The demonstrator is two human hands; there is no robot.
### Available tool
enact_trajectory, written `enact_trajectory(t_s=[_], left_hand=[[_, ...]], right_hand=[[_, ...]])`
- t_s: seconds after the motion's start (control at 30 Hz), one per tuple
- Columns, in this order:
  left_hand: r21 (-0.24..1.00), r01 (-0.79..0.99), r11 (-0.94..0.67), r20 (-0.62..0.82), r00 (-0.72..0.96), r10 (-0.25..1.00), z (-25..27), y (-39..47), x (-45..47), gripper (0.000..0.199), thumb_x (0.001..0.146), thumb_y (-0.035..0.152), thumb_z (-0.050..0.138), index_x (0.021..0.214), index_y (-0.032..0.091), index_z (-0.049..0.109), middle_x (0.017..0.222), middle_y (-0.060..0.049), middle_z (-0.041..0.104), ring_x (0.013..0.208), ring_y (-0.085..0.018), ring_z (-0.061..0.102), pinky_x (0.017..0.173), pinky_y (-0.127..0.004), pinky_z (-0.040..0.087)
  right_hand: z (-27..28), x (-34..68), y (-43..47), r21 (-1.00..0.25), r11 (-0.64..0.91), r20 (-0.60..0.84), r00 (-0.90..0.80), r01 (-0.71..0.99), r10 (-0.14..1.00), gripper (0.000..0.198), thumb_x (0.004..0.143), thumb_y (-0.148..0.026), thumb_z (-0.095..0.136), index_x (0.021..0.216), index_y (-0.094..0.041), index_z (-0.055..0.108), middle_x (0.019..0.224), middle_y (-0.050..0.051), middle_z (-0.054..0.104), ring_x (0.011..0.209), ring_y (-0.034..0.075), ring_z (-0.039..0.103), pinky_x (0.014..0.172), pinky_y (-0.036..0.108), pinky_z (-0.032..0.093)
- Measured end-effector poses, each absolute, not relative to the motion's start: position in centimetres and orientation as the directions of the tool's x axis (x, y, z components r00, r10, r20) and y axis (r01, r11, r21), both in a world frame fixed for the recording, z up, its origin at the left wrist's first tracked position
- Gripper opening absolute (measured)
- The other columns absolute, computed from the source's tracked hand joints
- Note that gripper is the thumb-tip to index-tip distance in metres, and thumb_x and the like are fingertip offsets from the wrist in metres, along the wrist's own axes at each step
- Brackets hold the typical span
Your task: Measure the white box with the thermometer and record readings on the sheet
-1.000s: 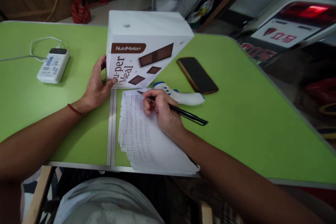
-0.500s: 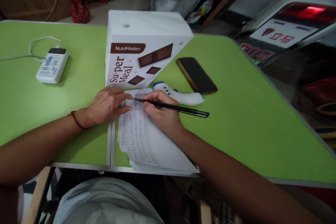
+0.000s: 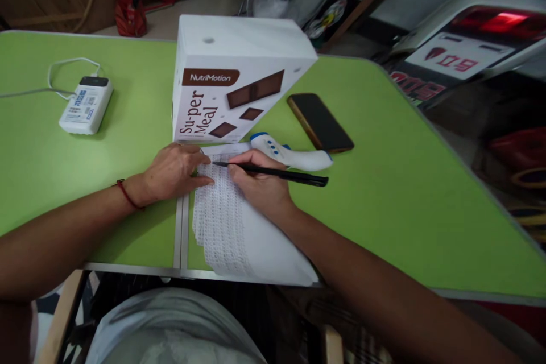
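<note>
The right hand (image 3: pixel 260 185) is closed around a black pen (image 3: pixel 273 173), pinched between thumb and fingers, with the pen lying nearly level and its tip touching the top of a stack of printed sheets (image 3: pixel 239 222). These sheets rest at the near edge of the green tabletop (image 3: pixel 405 193), just right of the metal seam that splits the surface, and their lower corner juts slightly past that near edge. The left hand (image 3: pixel 173 173) lies palm down with fingers loosely curled, holding nothing, its fingertips pressing on the upper left corner of the sheets close to the pen's tip (a red cord circles its wrist). Directly behind both hands stands a white carton (image 3: pixel 232 82) printed with brown bars, upright near the middle of the tabletop, its base just beyond the top of the sheets. A white and blue thermometer (image 3: pixel 294 154) lies on its side just past the right hand's knuckles, between the carton and the pen; whether it touches the sheets cannot be told. Farther toward the right edge lies a dark phone (image 3: pixel 321 121), face up and flat, near the thermometer. Well apart, toward the far left corner, sits a white power bank (image 3: pixel 86 105) with a white cable looping from it.
</note>
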State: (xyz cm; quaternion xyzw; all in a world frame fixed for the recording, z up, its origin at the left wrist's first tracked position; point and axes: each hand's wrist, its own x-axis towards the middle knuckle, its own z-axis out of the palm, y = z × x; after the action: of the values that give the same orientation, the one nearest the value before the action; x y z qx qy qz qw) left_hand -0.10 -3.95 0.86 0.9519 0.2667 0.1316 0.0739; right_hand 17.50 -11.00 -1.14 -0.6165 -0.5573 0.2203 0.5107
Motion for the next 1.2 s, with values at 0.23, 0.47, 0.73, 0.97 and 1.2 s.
enact_trajectory(t_s=[0.23,0.47,0.73,0.97,1.2], left_hand=[[0.202,0.487,-0.850,0.208,0.827,0.523,0.93,-3.99,-0.10,0.029,0.078,0.037,0.073,0.097,0.015,0.070,0.078,-0.004,0.066,0.072,-0.021,0.064,0.063,-0.030,0.048],[0.211,0.505,-0.837,0.170,0.824,0.540,1.06,-4.04,-0.02,0.030,0.078,0.038,0.072,0.098,0.015,0.070,0.081,-0.005,0.066,0.074,-0.023,0.065,0.064,-0.032,0.049],[0.218,0.498,-0.839,0.179,0.825,0.536,1.06,-4.02,-0.10,0.031,0.079,0.038,0.072,0.099,0.015,0.070,0.082,-0.006,0.067,0.075,-0.022,0.065,0.065,-0.032,0.049],[0.216,0.497,-0.840,0.186,0.824,0.536,0.87,-3.98,-0.10,0.030,0.078,0.038,0.073,0.098,0.016,0.070,0.081,-0.005,0.067,0.074,-0.022,0.065,0.064,-0.032,0.048],[0.212,0.494,-0.843,0.192,0.825,0.532,0.91,-4.04,-0.10,0.031,0.078,0.039,0.073,0.098,0.015,0.069,0.080,-0.005,0.066,0.073,-0.022,0.064,0.064,-0.031,0.048]], right_hand=[[-1.06,17.41,-11.06,-0.870,0.117,0.279,0.283,0.479,0.918,0.006,0.064,-0.024,0.057,0.065,-0.020,0.060,0.056,-0.002,0.058,0.049,0.010,0.046,0.048,0.024,0.039],[-0.98,17.64,-11.07,-0.870,0.120,0.266,0.251,0.478,0.931,0.005,0.065,-0.024,0.056,0.066,-0.020,0.059,0.057,-0.002,0.056,0.050,0.010,0.046,0.049,0.025,0.039],[-0.90,17.56,-11.06,-0.873,0.112,0.270,0.278,0.475,0.922,0.004,0.065,-0.023,0.055,0.065,-0.020,0.058,0.054,-0.003,0.055,0.047,0.009,0.044,0.047,0.024,0.037],[-0.79,17.55,-11.11,-0.871,0.119,0.277,0.278,0.476,0.920,0.004,0.065,-0.022,0.055,0.064,-0.020,0.057,0.053,-0.003,0.054,0.047,0.010,0.043,0.047,0.025,0.037],[-0.84,17.50,-11.11,-0.855,0.126,0.295,0.272,0.503,0.916,0.004,0.064,-0.023,0.055,0.064,-0.020,0.057,0.055,-0.003,0.055,0.049,0.010,0.045,0.048,0.025,0.038]])
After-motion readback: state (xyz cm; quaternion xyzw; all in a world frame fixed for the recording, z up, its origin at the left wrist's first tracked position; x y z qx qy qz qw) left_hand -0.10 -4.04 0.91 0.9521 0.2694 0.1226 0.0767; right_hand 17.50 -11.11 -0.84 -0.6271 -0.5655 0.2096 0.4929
